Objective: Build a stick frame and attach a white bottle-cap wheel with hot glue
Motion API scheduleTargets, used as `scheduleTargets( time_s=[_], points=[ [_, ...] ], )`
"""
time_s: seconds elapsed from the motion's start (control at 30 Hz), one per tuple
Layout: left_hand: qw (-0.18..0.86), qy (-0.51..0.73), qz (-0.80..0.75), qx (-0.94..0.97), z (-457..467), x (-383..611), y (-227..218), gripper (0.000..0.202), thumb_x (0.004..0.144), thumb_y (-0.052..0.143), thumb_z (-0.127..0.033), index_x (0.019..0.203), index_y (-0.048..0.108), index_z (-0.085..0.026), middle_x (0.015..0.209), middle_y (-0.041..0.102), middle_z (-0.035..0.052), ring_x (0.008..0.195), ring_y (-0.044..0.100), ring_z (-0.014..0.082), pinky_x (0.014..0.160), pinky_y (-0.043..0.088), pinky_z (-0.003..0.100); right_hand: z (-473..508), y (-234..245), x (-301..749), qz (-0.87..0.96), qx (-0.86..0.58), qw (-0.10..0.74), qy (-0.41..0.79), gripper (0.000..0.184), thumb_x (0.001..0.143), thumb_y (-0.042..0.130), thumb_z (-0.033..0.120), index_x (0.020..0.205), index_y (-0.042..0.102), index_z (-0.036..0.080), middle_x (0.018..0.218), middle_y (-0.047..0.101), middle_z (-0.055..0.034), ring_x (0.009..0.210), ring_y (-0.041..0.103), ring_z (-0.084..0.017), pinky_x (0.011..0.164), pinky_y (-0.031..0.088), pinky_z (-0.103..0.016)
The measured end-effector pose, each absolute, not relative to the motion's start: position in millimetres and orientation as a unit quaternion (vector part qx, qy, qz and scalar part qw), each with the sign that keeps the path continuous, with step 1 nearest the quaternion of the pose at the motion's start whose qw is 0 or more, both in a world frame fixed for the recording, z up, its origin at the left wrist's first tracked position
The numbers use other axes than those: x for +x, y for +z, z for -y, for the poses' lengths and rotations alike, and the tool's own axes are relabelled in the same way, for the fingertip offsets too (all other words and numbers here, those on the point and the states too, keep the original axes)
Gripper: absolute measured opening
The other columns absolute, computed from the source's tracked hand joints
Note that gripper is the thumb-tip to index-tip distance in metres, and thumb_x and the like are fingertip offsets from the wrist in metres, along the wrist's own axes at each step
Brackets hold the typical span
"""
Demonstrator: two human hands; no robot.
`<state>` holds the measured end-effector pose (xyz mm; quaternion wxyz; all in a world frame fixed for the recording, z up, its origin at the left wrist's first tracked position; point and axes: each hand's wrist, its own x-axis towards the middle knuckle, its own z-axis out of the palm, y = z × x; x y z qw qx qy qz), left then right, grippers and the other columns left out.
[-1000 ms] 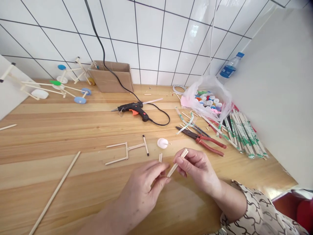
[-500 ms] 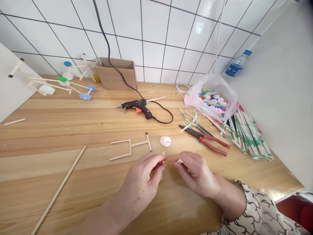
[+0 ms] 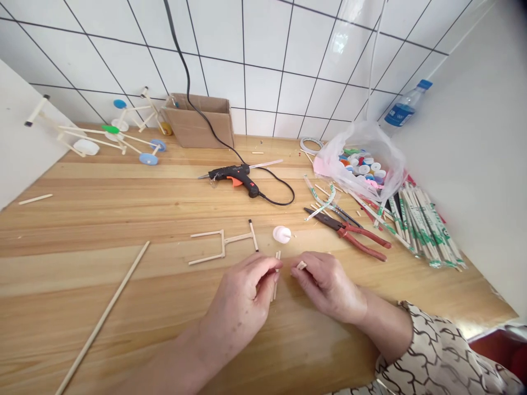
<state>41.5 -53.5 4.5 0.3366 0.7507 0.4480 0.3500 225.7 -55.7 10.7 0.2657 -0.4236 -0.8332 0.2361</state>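
Observation:
Two thin wooden sticks (image 3: pixel 276 291), side by side, are pinched between the thumb and forefinger of my left hand (image 3: pixel 245 299). My right hand (image 3: pixel 331 288) is closed a little to the right, with the pale end of a short wooden piece (image 3: pixel 302 265) poking out between thumb and finger. Just beyond both hands lies a pinkish-white bottle cap (image 3: pixel 282 234) with a small stick end sticking out of it. A fork-shaped frame of glued sticks (image 3: pixel 223 244) with dark tips rests flat beyond my left hand.
A black glue gun (image 3: pixel 234 176) lies mid-table. Red-handled pliers (image 3: pixel 349 233), a plastic bag of bottle caps (image 3: pixel 362 159) and wrapped chopsticks (image 3: pixel 428 225) are at right. A long stick (image 3: pixel 105 315), a cardboard box (image 3: pixel 201 123) and a stick-and-cap model (image 3: pixel 111 131) are at left.
The whole view has shifted slightly, so things appear a bit further right and higher. Both hands keep nearly the same pose and grip.

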Motion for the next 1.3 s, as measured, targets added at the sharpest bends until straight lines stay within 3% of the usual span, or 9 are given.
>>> scheduleTargets(
  time_s=[0.27,0.47,1.03,1.3],
  points=[
    [0.45,0.298,-0.445,0.715,53.4,44.4,11.8,0.016,0.081,0.049,-0.012,0.078,0.064,-0.019,0.068,0.063,-0.0024,0.061,0.057,0.0098,0.058,0.044,0.019,52.0,12.1,223.6,0.51,-0.494,0.404,0.577,0.022,0.082,0.058,0.034,0.071,0.055,0.016,0.053,0.051,0.0038,0.042,0.04,-0.006,0.04,0.031,-0.018],
    [0.507,0.263,-0.441,0.692,53.6,47.1,16.4,0.009,0.074,0.056,-0.012,0.073,0.064,-0.016,0.065,0.061,-0.0027,0.06,0.055,0.0095,0.059,0.043,0.018,52.4,9.5,222.2,0.35,-0.463,0.423,0.695,0.023,0.075,0.068,0.033,0.069,0.059,0.013,0.048,0.056,0.0033,0.036,0.044,-0.005,0.034,0.031,-0.015],
    [0.454,0.293,-0.404,0.738,61.2,47.0,8.8,0.011,0.076,0.057,-0.01,0.069,0.061,-0.017,0.063,0.057,-0.004,0.058,0.051,0.0073,0.058,0.039,0.016,53.9,9.0,221.5,0.33,-0.431,0.395,0.741,0.023,0.073,0.07,0.032,0.069,0.06,0.012,0.046,0.055,0.0037,0.034,0.044,-0.004,0.033,0.031,-0.015],
    [0.564,0.207,-0.437,0.67,55.9,45.1,28.4,0.008,0.074,0.056,-0.017,0.078,0.063,-0.017,0.069,0.06,-0.0019,0.063,0.053,0.0108,0.061,0.042,0.019,58.8,11.4,220.6,0.428,-0.449,0.404,0.672,0.024,0.078,0.065,0.035,0.071,0.059,0.012,0.052,0.054,0.0041,0.04,0.042,-0.004,0.038,0.032,-0.016]
  ],
)
